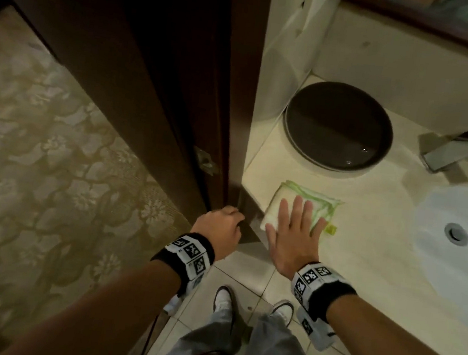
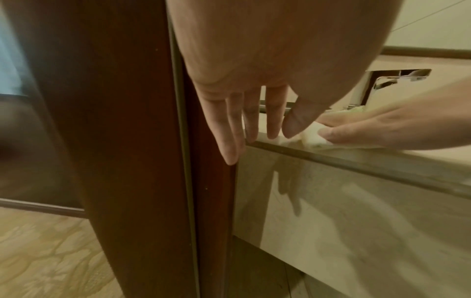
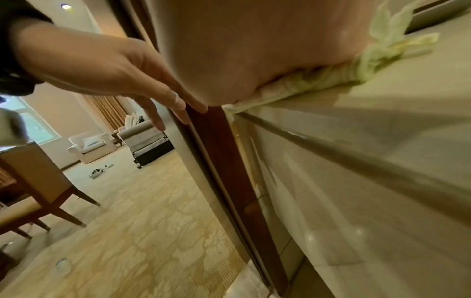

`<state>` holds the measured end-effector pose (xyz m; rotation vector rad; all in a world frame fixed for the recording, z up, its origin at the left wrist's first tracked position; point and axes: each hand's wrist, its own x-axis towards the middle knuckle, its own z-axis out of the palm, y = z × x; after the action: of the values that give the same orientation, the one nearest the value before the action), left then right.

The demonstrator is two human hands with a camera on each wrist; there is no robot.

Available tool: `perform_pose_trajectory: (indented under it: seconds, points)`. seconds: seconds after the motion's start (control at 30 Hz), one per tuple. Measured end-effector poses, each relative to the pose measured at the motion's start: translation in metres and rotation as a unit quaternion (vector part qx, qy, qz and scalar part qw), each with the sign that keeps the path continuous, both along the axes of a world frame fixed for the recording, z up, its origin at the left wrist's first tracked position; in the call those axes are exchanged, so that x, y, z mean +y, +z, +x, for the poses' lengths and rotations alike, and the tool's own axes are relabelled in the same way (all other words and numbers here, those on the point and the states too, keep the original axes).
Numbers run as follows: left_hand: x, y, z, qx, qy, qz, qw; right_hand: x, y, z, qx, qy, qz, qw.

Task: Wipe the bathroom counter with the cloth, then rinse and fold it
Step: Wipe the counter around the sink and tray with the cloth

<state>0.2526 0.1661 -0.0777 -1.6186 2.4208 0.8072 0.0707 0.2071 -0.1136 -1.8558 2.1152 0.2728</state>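
A folded white cloth with green edging (image 1: 312, 200) lies at the near left corner of the cream bathroom counter (image 1: 365, 246). My right hand (image 1: 296, 214) lies flat on it with its fingers straight and spread, pressing it down. In the right wrist view the cloth (image 3: 331, 78) bunches under the palm at the counter's front edge. My left hand (image 1: 230, 218) is beside the counter's left corner, next to the door edge. In the left wrist view its fingers (image 2: 254, 129) hang straight, their tips at the counter's edge, holding nothing. The cloth (image 2: 312, 137) shows there beside my right hand (image 2: 369, 131).
A dark round tray (image 1: 339, 125) sits at the back left of the counter. The white basin (image 1: 461, 234) and chrome faucet (image 1: 454, 148) are to the right. A dark wooden door (image 1: 152, 64) stands close on the left, with patterned carpet (image 1: 38, 153) beyond it.
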Motion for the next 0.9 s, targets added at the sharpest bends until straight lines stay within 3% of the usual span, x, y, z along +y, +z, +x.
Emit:
perform_pose_trajectory:
  seconds: [0.27,0.47,0.7,0.9]
  points:
    - [0.011,0.001,0.038,-0.01,0.038,0.025,0.999,-0.077,0.0,0.045,-0.01,0.011,0.005,1.0]
    - [0.016,0.007,0.044,-0.047,0.047,0.024,0.998,-0.088,0.002,0.037,-0.014,0.043,0.013,0.999]
    - [0.026,0.014,0.01,-0.04,0.005,0.003,0.999,-0.055,0.002,0.006,-0.015,0.135,-0.009,0.991]
    - [0.027,0.021,-0.037,-0.04,-0.023,-0.021,0.999,0.018,-0.007,-0.04,-0.049,0.12,-0.048,0.99]
